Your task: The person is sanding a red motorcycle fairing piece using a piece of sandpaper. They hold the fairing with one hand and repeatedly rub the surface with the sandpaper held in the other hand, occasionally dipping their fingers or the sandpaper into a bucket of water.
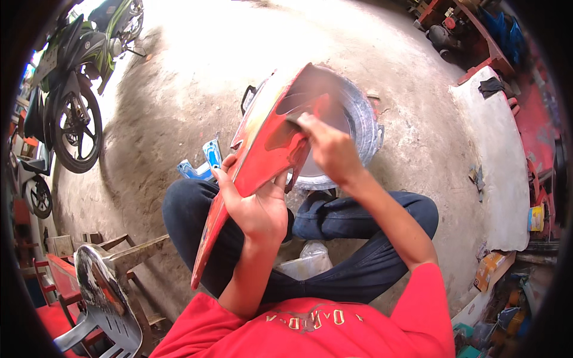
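Observation:
A long red motorcycle body panel with a worn, patchy surface lies slantwise over my lap, its far end above a round grey metal basin. My left hand grips the panel's near part, thumb on one side and fingers at the other edge. With bent fingers, my right hand pinches a small dark piece that looks like sandpaper against the panel's face. Much of that piece is hidden by the fingers. Blur covers the panel's far end.
Blue-and-white parts lie on the floor left of the panel. A whitish container with a plastic bag sits between my legs. A worn chair stands near left, a motorcycle far left. A pale slab runs along the right.

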Demonstrator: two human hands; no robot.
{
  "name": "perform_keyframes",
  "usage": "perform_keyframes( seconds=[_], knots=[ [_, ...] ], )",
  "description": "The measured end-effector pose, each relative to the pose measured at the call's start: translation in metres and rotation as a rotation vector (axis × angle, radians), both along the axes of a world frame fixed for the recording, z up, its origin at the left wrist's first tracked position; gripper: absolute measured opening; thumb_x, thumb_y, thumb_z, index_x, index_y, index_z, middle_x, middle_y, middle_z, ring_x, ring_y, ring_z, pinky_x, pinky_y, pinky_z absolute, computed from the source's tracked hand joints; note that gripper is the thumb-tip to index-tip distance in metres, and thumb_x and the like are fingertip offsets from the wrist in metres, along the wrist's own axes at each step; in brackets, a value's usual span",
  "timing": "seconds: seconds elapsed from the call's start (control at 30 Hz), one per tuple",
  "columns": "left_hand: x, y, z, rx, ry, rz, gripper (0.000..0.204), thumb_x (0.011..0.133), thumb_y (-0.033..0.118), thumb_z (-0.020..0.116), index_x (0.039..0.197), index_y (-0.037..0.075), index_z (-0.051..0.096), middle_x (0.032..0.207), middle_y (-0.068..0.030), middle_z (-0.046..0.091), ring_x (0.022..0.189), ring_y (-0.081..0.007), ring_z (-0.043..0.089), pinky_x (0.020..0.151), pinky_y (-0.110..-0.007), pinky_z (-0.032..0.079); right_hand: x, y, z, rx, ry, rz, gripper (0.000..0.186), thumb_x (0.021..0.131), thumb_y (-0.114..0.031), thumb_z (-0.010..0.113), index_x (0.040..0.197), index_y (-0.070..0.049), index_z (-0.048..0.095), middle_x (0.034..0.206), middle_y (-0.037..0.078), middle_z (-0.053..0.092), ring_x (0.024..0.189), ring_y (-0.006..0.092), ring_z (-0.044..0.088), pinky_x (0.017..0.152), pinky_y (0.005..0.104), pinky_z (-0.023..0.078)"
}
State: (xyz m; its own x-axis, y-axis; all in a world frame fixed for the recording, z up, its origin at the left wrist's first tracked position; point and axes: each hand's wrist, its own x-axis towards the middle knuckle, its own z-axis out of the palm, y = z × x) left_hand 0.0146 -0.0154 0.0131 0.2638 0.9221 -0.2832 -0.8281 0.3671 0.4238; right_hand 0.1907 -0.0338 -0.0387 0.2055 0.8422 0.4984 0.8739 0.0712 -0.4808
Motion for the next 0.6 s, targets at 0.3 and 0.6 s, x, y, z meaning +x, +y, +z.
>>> perform_keyframes(
  seconds=[0.3,0.6],
  knots=[
    [-0.001,0.001,-0.003,-0.007,-0.043,-0.021,0.041,0.111,0.052,0.040,0.129,0.016,0.047,0.144,-0.0145,0.055,0.138,-0.0356,0.052,0.111,-0.062,0.046,0.005,-0.002,-0.001,-0.133,0.094,-0.051,0.036,0.088,0.001,0.060,0.123,-0.001,0.070,0.122,0.020,0.072,0.116,0.0348,0.071,0.100,0.0421,0.058],
    [0.001,0.004,-0.001,-0.012,-0.020,0.009,0.041,0.111,0.050,0.038,0.127,0.013,0.050,0.140,-0.0154,0.058,0.134,-0.0378,0.054,0.110,-0.065,0.043,0.003,0.002,0.018,-0.161,0.232,0.061,0.035,0.094,-0.001,0.057,0.126,-0.005,0.070,0.126,0.018,0.072,0.120,0.0340,0.069,0.102,0.0439,0.056]
  ],
)
